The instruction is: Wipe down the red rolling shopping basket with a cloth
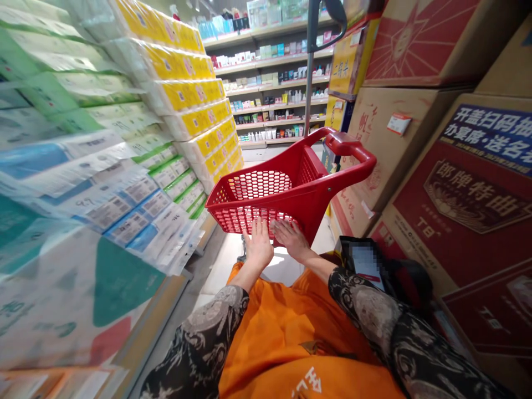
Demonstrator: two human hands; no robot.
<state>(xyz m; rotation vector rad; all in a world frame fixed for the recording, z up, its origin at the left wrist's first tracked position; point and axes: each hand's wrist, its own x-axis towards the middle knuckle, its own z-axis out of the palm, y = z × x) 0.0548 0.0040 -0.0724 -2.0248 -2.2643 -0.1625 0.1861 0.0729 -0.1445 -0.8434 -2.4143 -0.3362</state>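
A red plastic shopping basket point(286, 188) with a perforated wall and a thick red handle stands tilted in the aisle in front of me. My left hand point(258, 244) lies flat against its near wall, fingers stretched out and pointing up. My right hand point(291, 237) rests beside it on the same wall, fingers spread and open. Neither hand holds anything. Both arms wear dark patterned sleeves over an orange apron point(291, 332). I cannot see inside the basket.
Stacked packs of tissue paper point(103, 166) wall the left side, yellow packs point(187, 72) further back. Large red and brown cartons point(457, 183) are piled on the right. Shelves of bottles point(274, 83) close the far end. A metal pole point(311, 61) rises behind the basket.
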